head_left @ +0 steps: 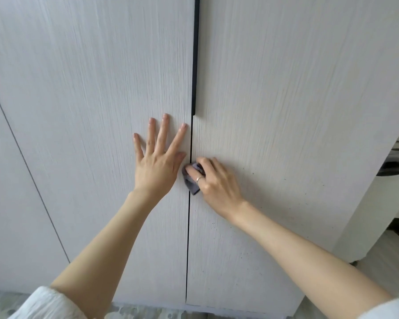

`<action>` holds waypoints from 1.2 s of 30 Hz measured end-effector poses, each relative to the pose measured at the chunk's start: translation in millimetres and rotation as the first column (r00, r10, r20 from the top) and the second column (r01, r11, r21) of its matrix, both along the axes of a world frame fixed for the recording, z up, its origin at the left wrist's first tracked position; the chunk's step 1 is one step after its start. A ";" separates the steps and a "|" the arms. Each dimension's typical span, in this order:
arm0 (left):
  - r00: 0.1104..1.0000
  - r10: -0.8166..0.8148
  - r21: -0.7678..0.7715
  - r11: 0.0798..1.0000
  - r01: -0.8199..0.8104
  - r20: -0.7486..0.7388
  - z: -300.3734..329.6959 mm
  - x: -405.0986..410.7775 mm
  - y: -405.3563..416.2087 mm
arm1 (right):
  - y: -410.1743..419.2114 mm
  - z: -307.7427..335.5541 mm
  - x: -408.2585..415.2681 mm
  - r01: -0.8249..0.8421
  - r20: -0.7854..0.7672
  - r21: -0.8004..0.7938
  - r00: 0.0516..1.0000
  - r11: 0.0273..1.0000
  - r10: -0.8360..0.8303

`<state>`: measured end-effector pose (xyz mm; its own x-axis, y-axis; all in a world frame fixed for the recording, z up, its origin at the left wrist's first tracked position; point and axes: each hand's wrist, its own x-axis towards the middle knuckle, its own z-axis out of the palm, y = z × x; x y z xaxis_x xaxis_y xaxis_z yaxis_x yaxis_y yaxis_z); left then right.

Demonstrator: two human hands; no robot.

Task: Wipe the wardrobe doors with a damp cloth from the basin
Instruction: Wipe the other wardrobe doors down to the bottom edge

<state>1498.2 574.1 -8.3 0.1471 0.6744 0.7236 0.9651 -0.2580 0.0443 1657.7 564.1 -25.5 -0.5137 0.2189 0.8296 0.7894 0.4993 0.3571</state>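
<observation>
Because the cloth (191, 180) is small, soft and bunched into a wad, it looks light and limp, the sort of thing that takes whatever shape the fingers give it. Being damp, as the task says, it probably clings a little to the door rather than sliding loose. It sits pressed against the inner edge of the right door (286, 111), right at the seam (189, 226) where the two doors meet, just below the lower end of the dark handle strip (195, 65).

The right hand (214, 183) covers most of it, fingers curled over the wad and pushing it into the seam; its grip is a closed, bunching hold, with a ring showing on one finger. Only a dark grey fold peeks out on the thumb side.

The left hand (158, 157) lies flat on the left door (90, 100), fingers spread wide and straight, holding nothing, apparently steadying that door against the push.

For handling, the best hold is likely over the middle of the wad with the fingertips on top, so pressure goes through the fabric. Both doors look stiff and smooth, with fine grain; small dark specks dot the right one lower down.
</observation>
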 end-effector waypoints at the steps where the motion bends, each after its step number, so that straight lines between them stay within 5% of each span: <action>1: 1.000 0.003 -0.003 1.000 -0.003 0.008 -1.4 0.4 0.0 | 0.1 -1.4 -2.4 -0.005 -0.021 -0.007 1.000 1.000 0.004; 9: 0.996 -0.008 -0.043 0.999 0.011 0.085 -14.2 1.3 -3.0 | -13.8 -73.4 25.0 0.121 0.456 -0.276 0.890 0.953 0.019; 12: 0.993 -0.011 -0.057 0.998 0.018 0.120 -18.1 2.3 -4.6 | -13.5 -47.8 31.8 0.014 0.271 -0.204 0.961 0.979 0.043; 16: 0.987 -0.023 -0.050 0.998 0.031 0.157 -19.7 6.2 -4.7 | -10.4 20.1 48.0 -0.046 -0.307 -0.120 0.952 0.992 0.007; 19: 0.980 -0.025 -0.047 0.998 0.035 0.197 -21.4 11.0 -5.4 | -7.7 12.8 63.9 0.035 -0.258 -0.100 0.964 0.994 -0.059; 21: 0.977 -0.018 -0.052 0.998 0.030 0.214 -23.4 13.7 -5.5 | -13.1 -25.5 72.5 0.077 -0.136 -0.260 0.984 0.963 -0.116; 25: 0.974 -0.015 -0.077 0.996 0.034 0.228 -29.0 16.4 -6.0 | -29.8 -90.2 88.7 0.108 0.314 -0.354 0.950 0.929 0.009; 27: 0.973 -0.018 -0.075 0.997 0.036 0.230 -31.3 16.8 -5.5 | -29.2 -84.4 88.7 0.094 0.242 -0.408 0.970 0.908 0.008; 29: 0.973 -0.021 -0.062 0.997 0.036 0.229 -32.2 16.8 -4.9 | -25.6 -54.1 77.8 0.050 -0.042 -0.460 0.996 0.887 -0.079; 32: 0.971 -0.001 -0.061 0.998 0.016 0.237 -34.5 18.2 -3.1 | -10.3 5.6 69.7 0.008 -0.363 -0.277 0.925 0.961 -0.112; 36: 0.971 0.016 -0.052 0.999 -0.004 0.238 -37.6 18.7 -1.5 | -8.3 0.5 78.7 0.011 -0.326 -0.150 0.943 0.989 -0.060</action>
